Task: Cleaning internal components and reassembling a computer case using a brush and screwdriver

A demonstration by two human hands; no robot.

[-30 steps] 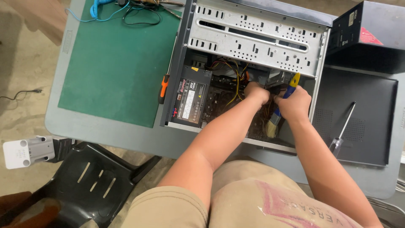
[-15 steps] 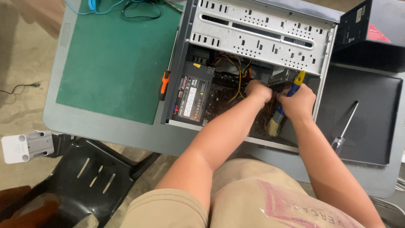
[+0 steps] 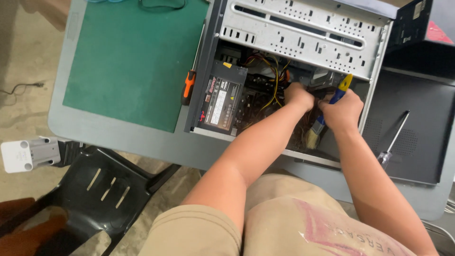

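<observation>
An open computer case (image 3: 303,33) lies on its side on the grey table (image 3: 118,130). My left hand (image 3: 298,95) reaches into it among the yellow and black cables (image 3: 272,83); its fingers are hidden, so what it grips is unclear. My right hand (image 3: 342,111) is closed around a brush (image 3: 313,136) with a blue and yellow handle. The handle's tip points up toward the drive cage, and the pale bristles point down by the case's lower edge. The two hands are nearly touching.
A black power supply (image 3: 220,99) sits in the case's left end. An orange-handled screwdriver (image 3: 188,85) lies beside the green mat (image 3: 132,61). Another screwdriver (image 3: 393,142) rests on the black side panel (image 3: 417,118) at right. A black chair (image 3: 104,185) stands below the table.
Both hands stay at the same spot inside the case; the right hand with the brush has shifted only slightly. The view has drifted a little.
</observation>
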